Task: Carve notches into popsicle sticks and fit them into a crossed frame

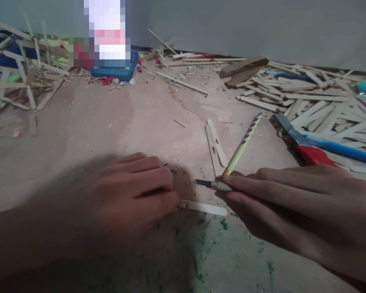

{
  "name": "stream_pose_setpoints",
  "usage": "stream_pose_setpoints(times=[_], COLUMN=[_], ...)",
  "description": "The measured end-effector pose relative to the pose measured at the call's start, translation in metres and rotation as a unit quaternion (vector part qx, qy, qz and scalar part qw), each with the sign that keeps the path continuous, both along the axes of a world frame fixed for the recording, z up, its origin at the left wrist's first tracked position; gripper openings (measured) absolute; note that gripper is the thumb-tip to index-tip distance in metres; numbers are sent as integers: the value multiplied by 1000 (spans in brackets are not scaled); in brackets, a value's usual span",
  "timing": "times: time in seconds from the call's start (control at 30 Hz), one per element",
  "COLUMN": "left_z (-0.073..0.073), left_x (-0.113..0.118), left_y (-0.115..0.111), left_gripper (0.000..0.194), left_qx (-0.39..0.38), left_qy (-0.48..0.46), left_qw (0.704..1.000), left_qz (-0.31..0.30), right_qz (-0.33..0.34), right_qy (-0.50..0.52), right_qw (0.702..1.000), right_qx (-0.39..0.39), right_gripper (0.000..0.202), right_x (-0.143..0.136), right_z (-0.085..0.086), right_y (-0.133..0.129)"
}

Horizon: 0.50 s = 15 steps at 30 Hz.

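My left hand (pixel 137 195) is closed on the left end of a wooden stick (pixel 209 208) that lies on the work surface, a small dark notch showing near the fingertips. Between the thumb and fingers of my right hand (pixel 293 203) is a small blade tool (pixel 205 183), its metal tip pointing left above the stick. Just beyond the right fingertips lies a yellow patterned pencil (pixel 244 142). Two more sticks (pixel 213 148), each with a dark notch, rest side by side left of the pencil.
Loose wooden sticks (pixel 323 97) are heaped at the right, near a cutter with a red part (pixel 314 156) and a blue rod (pixel 347 149). A stick structure (pixel 27 77) stands at the far left. A blue box (pixel 118 72) sits at the back, below a pixelated patch.
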<state>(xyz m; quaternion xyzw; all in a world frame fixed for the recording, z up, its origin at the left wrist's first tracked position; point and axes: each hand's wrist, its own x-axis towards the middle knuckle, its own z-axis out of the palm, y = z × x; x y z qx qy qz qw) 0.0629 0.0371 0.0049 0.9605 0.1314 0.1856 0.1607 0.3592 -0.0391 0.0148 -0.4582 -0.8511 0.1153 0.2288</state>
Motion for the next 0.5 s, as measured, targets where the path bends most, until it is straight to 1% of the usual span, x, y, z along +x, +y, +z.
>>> stream_pose_setpoints(times=[0.07,0.17,0.4,0.5], left_z=[0,1,3,3], left_x=[0,-1,-2,-2], left_y=[0,0,1,2], left_gripper=[14,13,14,15], left_qx=[11,30,50,47], left_qy=[4,9,3,-10], left_qw=[1000,999,999,999], left_qz=[1,5,6,-3], right_qz=[1,-6,-32,-39], right_qy=[0,1,-10,-5], right_qw=[1000,1000,999,999], right_qx=[8,1,0,-7], right_gripper=[22,23,20,19], right_x=[-1,-2,-7,-10], right_z=[-1,-1,2,3], right_y=[0,0,0,1])
